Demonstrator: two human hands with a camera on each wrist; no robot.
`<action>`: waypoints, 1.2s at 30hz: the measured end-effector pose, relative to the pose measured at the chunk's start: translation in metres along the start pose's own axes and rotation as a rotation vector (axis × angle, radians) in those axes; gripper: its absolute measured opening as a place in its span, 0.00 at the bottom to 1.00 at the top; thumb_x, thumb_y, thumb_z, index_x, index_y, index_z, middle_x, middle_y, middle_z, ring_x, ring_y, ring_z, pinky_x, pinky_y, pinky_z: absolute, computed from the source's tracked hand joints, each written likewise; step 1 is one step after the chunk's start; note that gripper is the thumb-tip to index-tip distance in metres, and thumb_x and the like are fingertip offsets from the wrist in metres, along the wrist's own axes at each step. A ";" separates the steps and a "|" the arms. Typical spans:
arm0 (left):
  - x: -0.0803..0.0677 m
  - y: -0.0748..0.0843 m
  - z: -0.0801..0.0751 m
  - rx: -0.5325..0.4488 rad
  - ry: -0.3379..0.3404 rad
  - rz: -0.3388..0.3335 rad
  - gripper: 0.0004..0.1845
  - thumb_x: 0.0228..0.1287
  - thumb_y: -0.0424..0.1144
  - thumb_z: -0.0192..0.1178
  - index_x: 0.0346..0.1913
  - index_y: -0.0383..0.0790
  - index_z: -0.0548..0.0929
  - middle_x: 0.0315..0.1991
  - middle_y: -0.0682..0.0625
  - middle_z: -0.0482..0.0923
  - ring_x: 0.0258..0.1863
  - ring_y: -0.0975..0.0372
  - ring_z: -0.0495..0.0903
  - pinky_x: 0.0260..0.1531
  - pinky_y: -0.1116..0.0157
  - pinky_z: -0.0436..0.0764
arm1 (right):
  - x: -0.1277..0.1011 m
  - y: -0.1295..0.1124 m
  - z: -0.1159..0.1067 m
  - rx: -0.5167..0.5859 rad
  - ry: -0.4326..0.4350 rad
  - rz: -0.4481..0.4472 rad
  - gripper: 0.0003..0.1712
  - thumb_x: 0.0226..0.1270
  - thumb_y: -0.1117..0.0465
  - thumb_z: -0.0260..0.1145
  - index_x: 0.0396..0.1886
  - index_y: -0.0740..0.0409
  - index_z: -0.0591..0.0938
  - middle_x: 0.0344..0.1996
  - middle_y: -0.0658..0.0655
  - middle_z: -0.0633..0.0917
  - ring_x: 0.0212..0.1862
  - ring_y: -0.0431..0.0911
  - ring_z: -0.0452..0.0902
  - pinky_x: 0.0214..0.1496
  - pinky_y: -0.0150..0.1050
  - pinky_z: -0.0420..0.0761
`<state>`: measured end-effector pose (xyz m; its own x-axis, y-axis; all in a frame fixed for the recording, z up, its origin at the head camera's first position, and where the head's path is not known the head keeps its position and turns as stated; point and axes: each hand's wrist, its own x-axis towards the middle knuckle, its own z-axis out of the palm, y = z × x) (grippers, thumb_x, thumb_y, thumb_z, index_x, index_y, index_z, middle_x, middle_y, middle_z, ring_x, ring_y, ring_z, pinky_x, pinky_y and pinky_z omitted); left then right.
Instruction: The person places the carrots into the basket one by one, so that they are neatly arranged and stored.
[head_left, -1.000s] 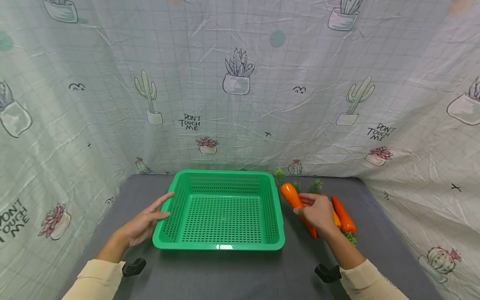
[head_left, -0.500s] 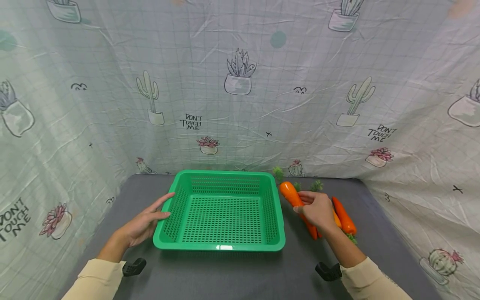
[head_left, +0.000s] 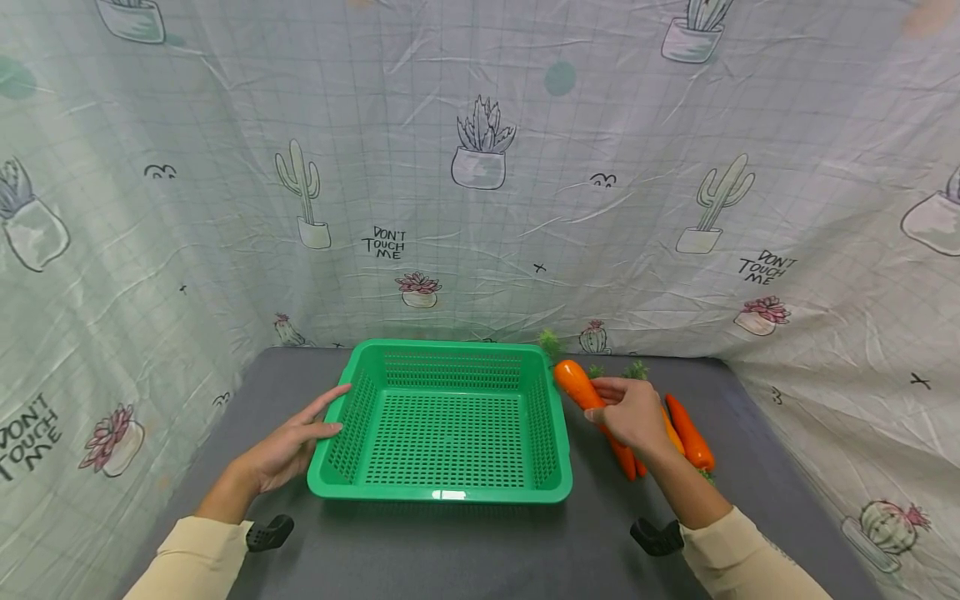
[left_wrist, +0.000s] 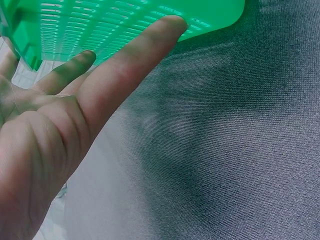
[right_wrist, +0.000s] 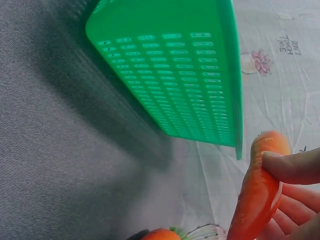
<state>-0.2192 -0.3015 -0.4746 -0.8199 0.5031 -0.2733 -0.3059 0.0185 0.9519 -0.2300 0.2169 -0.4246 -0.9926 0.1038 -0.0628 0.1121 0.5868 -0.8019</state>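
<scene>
Carrot point(head_left: 583, 392) held in the right hand point(head_left: 632, 414), just right of the green basket point(head_left: 447, 417) and lifted a little off the grey tabletop point(head_left: 480, 542). Thumb and fingers point(right_wrist: 292, 167) pinch round its middle, and its thick end points far and left toward the basket's far right corner. In the right wrist view the carrot hangs clear of the basket's rim without touching it. More carrots point(head_left: 690, 433) lie on the tabletop just right of that hand, their green tops showing at the far end; how many there are cannot be told, since the hand covers part of them. The left hand point(head_left: 288, 446) rests flat and relaxed against the basket's left wall, fingers straight, with a fingertip point(left_wrist: 170, 25) touching the slotted plastic. The basket sits in the middle of the tabletop with nothing inside it. A pale cloth printed with cactus drawings point(head_left: 480, 142) hangs behind and to both sides.
</scene>
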 end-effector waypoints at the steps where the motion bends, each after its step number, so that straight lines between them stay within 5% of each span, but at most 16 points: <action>1: 0.000 0.000 0.000 -0.002 -0.001 0.002 0.43 0.83 0.41 0.51 0.86 0.63 0.35 0.84 0.36 0.36 0.65 0.59 0.78 0.60 0.55 0.82 | 0.000 -0.001 0.000 -0.001 -0.003 -0.003 0.32 0.61 0.69 0.75 0.67 0.63 0.81 0.62 0.69 0.84 0.64 0.63 0.81 0.60 0.54 0.85; 13: 0.000 0.002 0.001 -0.001 0.007 -0.012 0.44 0.83 0.41 0.51 0.85 0.64 0.35 0.85 0.39 0.30 0.65 0.61 0.77 0.60 0.57 0.82 | 0.005 -0.007 -0.003 -0.015 -0.030 -0.035 0.31 0.61 0.69 0.75 0.66 0.62 0.82 0.61 0.68 0.86 0.63 0.61 0.83 0.59 0.54 0.85; 24: -0.001 0.001 0.001 0.057 0.041 -0.029 0.43 0.83 0.44 0.51 0.86 0.65 0.36 0.83 0.48 0.11 0.74 0.56 0.66 0.63 0.56 0.79 | 0.009 -0.020 0.000 -0.007 -0.062 -0.071 0.31 0.60 0.71 0.74 0.66 0.65 0.82 0.60 0.69 0.86 0.59 0.61 0.85 0.51 0.48 0.89; 36: 0.000 0.001 0.001 0.034 0.034 -0.023 0.43 0.83 0.43 0.51 0.86 0.64 0.35 0.84 0.47 0.14 0.71 0.56 0.71 0.62 0.55 0.80 | 0.013 -0.026 0.006 -0.013 -0.076 -0.104 0.30 0.57 0.73 0.75 0.62 0.64 0.85 0.56 0.69 0.88 0.57 0.61 0.85 0.49 0.47 0.89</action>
<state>-0.2190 -0.3007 -0.4731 -0.8291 0.4723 -0.2993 -0.3090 0.0592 0.9492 -0.2459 0.1978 -0.4079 -0.9995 -0.0192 -0.0245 0.0080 0.6018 -0.7986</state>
